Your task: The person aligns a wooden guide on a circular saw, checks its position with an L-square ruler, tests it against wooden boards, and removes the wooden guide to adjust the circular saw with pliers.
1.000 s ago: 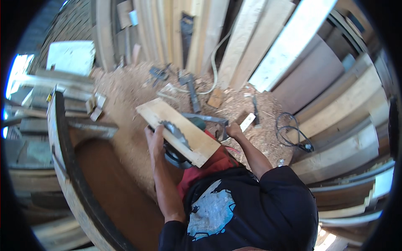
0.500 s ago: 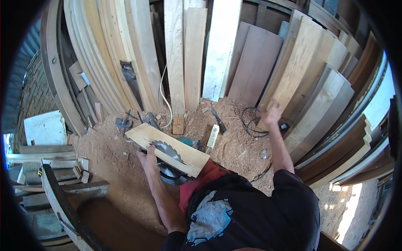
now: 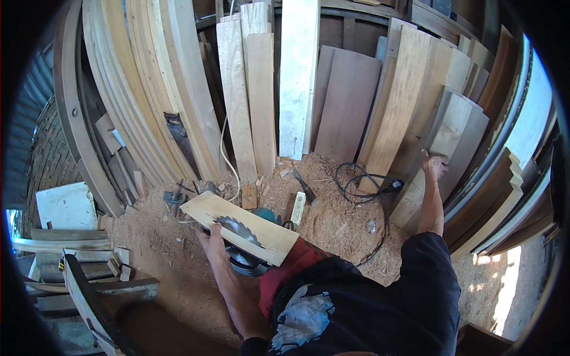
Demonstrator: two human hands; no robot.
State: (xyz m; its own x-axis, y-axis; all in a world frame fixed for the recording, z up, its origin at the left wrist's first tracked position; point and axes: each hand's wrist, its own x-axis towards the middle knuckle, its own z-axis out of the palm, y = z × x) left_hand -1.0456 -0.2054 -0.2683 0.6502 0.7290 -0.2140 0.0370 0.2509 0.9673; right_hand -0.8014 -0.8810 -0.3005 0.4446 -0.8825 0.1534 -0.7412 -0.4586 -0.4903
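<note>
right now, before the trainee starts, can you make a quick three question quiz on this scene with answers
1. True or false: the left hand is gripping the white block.
2. What pokes up through the wooden board?
a) a drill bit
b) a round toothed blade
c) a chisel
3. Fill in: the hand nearer the looped black cable is the ____ hand.

Key:
1. False; it holds the wooden board.
2. b
3. right hand
</note>
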